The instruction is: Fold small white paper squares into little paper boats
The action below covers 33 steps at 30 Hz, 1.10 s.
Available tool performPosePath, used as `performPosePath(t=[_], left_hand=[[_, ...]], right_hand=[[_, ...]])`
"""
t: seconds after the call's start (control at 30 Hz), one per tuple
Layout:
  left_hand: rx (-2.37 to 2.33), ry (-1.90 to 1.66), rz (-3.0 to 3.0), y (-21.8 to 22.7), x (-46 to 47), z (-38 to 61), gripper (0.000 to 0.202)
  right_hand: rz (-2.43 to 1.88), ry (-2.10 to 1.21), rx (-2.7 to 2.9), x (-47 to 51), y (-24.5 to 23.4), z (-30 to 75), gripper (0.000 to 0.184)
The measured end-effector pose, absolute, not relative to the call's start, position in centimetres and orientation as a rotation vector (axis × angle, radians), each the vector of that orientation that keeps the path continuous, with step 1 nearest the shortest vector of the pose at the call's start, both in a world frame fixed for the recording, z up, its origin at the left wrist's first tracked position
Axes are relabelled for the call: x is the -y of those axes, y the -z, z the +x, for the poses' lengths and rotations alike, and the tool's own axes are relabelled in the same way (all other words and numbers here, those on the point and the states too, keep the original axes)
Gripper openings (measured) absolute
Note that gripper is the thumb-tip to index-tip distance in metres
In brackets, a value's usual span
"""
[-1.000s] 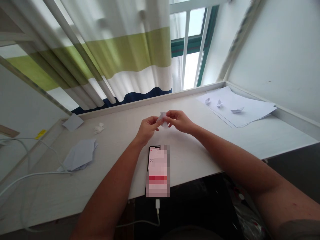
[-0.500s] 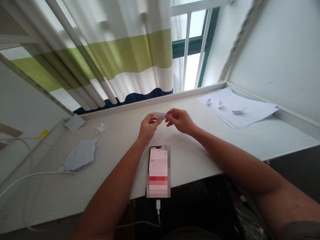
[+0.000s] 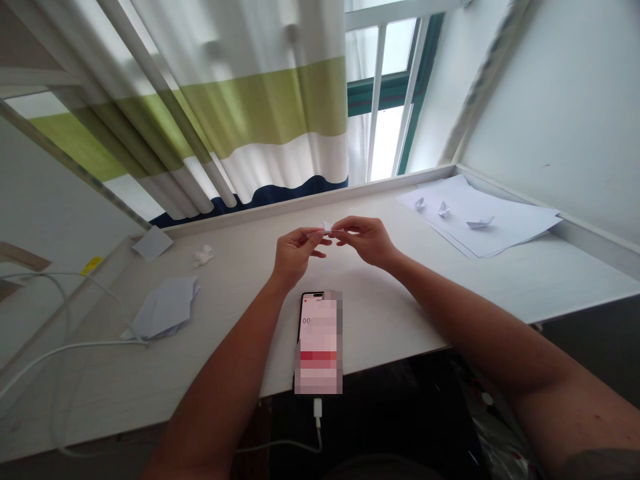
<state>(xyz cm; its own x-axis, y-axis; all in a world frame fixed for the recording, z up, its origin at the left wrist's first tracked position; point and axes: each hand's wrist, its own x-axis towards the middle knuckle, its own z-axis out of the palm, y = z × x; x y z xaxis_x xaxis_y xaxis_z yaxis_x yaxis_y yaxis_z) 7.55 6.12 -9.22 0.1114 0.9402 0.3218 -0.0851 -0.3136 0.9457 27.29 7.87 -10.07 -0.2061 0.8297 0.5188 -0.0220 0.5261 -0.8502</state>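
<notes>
A small folded white paper piece (image 3: 327, 227) is held above the white desk (image 3: 425, 293), pinched from both sides. My left hand (image 3: 296, 250) grips its left end with thumb and fingers closed. My right hand (image 3: 365, 239) grips its right end the same way. Most of the paper is hidden between my fingertips. A phone (image 3: 320, 340) lies on the desk just below my hands, screen up, with a white cable (image 3: 316, 417) plugged into its near end.
White sheets (image 3: 505, 220) at the back right carry three small paper boats (image 3: 480, 222). Folded paper (image 3: 165, 310) lies at the left, a crumpled scrap (image 3: 203, 255) and a small sheet (image 3: 153, 243) behind it. White cables (image 3: 65, 347) loop at the far left. A curtain (image 3: 225, 120) hangs behind.
The paper piece stood upright between my fingers; it has been pulled flat and narrow. Both hands have stayed in about the same place, rising slightly.
</notes>
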Motion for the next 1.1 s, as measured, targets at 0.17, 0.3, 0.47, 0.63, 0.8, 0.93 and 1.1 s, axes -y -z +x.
performPosePath(t=[0.17, 0.3, 0.47, 0.63, 0.8, 0.93, 1.1], left_hand=[[-0.850, -1.386, 1.415, 9.14, -6.09, 7.61, 0.045], [-0.835, -1.386, 1.404, 9.05, -6.05, 7.57, 0.040], [-0.861, -1.398, 1.401, 9.18, -6.17, 7.61, 0.040], [-0.873, -1.380, 1.360, 9.32, -6.18, 7.78, 0.042], [-0.904, -1.315, 1.303, 9.30, -6.19, 7.68, 0.055], [-0.962, -1.245, 1.355, 9.32, -6.14, 7.59, 0.052], [-1.034, -1.179, 1.433, 9.34, -6.05, 7.51, 0.046]], right_hand=[[-0.697, -0.986, 1.543, -7.97, 9.92, 27.24, 0.034], [-0.704, -0.976, 1.491, -8.06, 9.87, 27.29, 0.039], [-0.724, -1.001, 1.501, -8.21, 9.78, 27.44, 0.038], [-0.748, -1.026, 1.440, -8.29, 9.90, 27.33, 0.033], [-0.765, -1.029, 1.448, -8.32, 9.86, 27.27, 0.031], [-0.833, -1.012, 1.442, -8.46, 9.93, 27.34, 0.034], [-0.844, -1.009, 1.489, -8.45, 10.17, 27.24, 0.037]])
